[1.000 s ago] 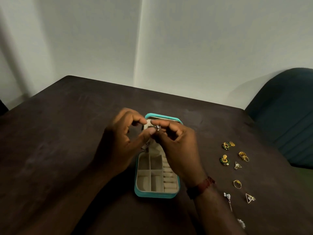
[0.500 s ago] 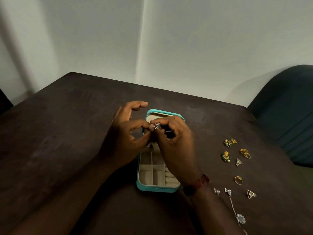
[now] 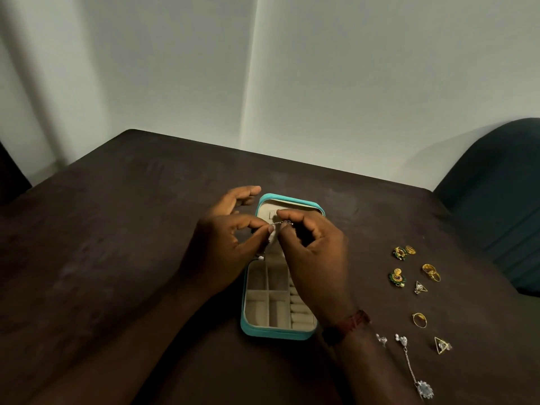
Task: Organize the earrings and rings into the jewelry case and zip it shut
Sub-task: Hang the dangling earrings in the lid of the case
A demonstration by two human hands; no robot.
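- At the near right edge of the table (image 3: 117, 258), about four o'clock from the jewelry case (image 3: 277, 334), lies a long silver chain earring (image 3: 425, 388) with a flower end, and beside its top a small silver stud (image 3: 382, 340).
- Just past them, at three o'clock from the case's near end, lie a gold triangle earring (image 3: 442, 345) and a plain gold ring (image 3: 419, 320), apart from each other.
- The teal case lies open at the table's middle, with its beige compartments toward the person and its lid raised at twelve o'clock.
- Above the case, the left hand (image 3: 225, 244) and the right hand (image 3: 315, 258) meet fingertip to fingertip. Both pinch a small silver earring (image 3: 283, 223) between thumb and forefinger, in front of the lid, and the left hand's other fingers are spread.
- A red band (image 3: 350, 323) circles the right wrist.
- At two o'clock from the case lie a second triangle earring (image 3: 420, 287), two green-and-gold earrings (image 3: 396, 278), stacked gold rings (image 3: 431, 272) and a gold oval piece (image 3: 410, 249).
- A dark chair (image 3: 496, 200) stands at the table's far right, and behind it is a pale wall (image 3: 321, 83).
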